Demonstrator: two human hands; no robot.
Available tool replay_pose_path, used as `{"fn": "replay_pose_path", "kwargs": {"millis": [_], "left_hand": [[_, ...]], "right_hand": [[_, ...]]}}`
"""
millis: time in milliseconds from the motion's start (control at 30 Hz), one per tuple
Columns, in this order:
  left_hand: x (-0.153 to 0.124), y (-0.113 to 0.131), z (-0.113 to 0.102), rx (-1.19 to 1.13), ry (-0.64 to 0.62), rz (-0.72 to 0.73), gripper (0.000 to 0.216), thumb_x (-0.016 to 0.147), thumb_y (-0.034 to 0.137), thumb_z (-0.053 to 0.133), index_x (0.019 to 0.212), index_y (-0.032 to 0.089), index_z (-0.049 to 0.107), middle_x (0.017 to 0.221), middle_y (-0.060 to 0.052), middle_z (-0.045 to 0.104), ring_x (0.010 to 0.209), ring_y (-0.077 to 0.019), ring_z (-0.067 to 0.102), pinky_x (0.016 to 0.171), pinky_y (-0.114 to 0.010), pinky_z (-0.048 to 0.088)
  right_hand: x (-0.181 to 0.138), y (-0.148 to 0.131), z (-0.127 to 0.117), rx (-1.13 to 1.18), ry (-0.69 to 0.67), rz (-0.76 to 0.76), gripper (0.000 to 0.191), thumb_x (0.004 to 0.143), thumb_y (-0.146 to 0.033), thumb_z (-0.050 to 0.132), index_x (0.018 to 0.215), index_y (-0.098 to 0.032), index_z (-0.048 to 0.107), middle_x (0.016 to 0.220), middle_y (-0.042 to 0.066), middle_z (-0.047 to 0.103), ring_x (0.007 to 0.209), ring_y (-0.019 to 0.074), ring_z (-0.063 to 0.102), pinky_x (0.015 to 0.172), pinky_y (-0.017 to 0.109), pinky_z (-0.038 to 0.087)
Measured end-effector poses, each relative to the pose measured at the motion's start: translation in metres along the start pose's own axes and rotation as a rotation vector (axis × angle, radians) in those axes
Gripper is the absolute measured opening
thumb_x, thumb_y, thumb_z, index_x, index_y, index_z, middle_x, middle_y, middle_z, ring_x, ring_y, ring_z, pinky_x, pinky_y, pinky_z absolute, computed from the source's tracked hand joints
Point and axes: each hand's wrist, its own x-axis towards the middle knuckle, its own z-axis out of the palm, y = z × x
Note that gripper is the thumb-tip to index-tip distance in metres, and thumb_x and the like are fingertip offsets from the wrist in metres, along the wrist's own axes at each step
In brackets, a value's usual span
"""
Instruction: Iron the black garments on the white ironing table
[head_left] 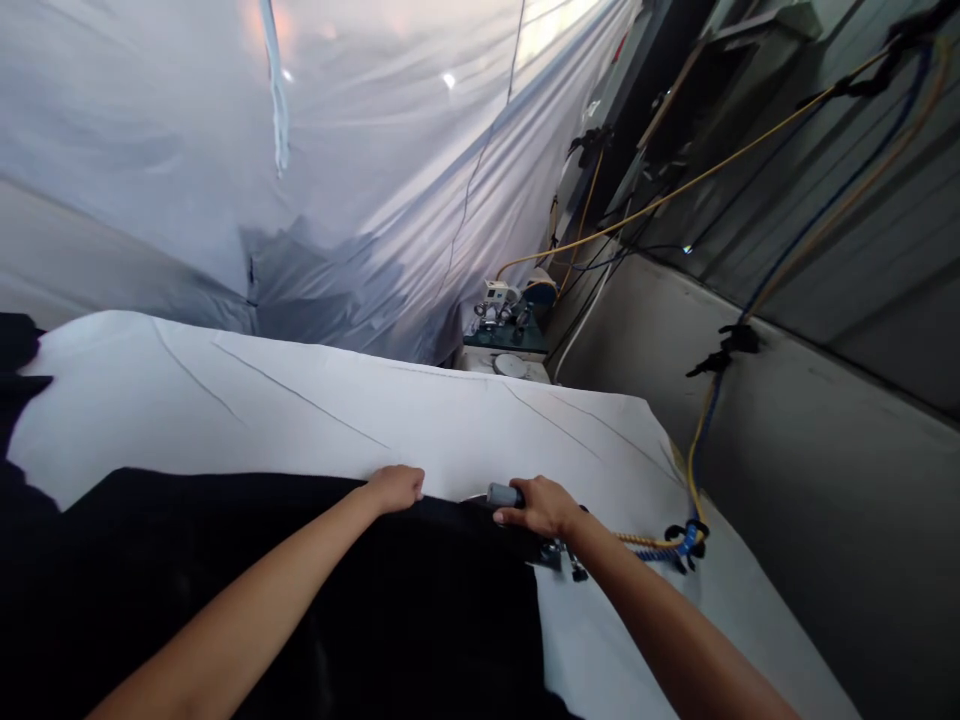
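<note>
Black cloth lies over the white-covered table, its upper edge running across the middle of the view. My left hand is closed in a fist on that edge, pinching the cloth. To its right, my right hand is wrapped round the grey handle of what looks like a steam iron. A thin silvery rim shows left of the handle, and metal fittings show below my wrist. The iron rests on the cloth near its upper right edge; my hand and the dark cloth hide most of its body.
The white table cover has several creases. Blue and yellow hoses run from the iron up to the right, tied with black straps. Beyond the table stand a small machine and a white plastic curtain. A grey wall borders the right side.
</note>
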Motion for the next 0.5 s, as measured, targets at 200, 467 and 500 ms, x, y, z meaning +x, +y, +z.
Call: {"fn": "replay_pose_path", "kwargs": {"millis": [200, 467, 500], "left_hand": [[-0.010, -0.016, -0.015, 0.021, -0.001, -0.040, 0.031, 0.067, 0.050, 0.050, 0.079, 0.024, 0.061, 0.092, -0.004, 0.066, 0.085, -0.0216, 0.058, 0.069, -0.030, 0.041], [-0.028, -0.061, -0.026, -0.033, -0.019, -0.127, 0.018, 0.071, 0.035, 0.046, 0.074, 0.025, 0.062, 0.086, 0.001, 0.067, 0.079, -0.0151, 0.059, 0.063, -0.023, 0.039], [-0.029, -0.063, -0.025, -0.041, -0.003, -0.129, 0.018, 0.072, 0.033, 0.045, 0.074, 0.025, 0.061, 0.086, 0.001, 0.067, 0.079, -0.0143, 0.058, 0.062, -0.023, 0.039]], "right_hand": [[0.025, -0.027, -0.012, -0.073, -0.065, -0.094, 0.068, 0.064, -0.076, 0.039, 0.093, -0.020, 0.062, 0.088, 0.010, 0.065, 0.080, 0.0252, 0.059, 0.060, 0.027, 0.038], [0.043, -0.067, -0.018, -0.110, -0.108, -0.273, 0.073, 0.059, -0.080, 0.040, 0.093, -0.020, 0.064, 0.086, 0.010, 0.066, 0.078, 0.0251, 0.061, 0.058, 0.027, 0.039], [0.043, -0.072, -0.017, -0.126, -0.119, -0.304, 0.073, 0.058, -0.080, 0.040, 0.092, -0.021, 0.064, 0.085, 0.009, 0.066, 0.077, 0.0251, 0.061, 0.058, 0.027, 0.040]]}}
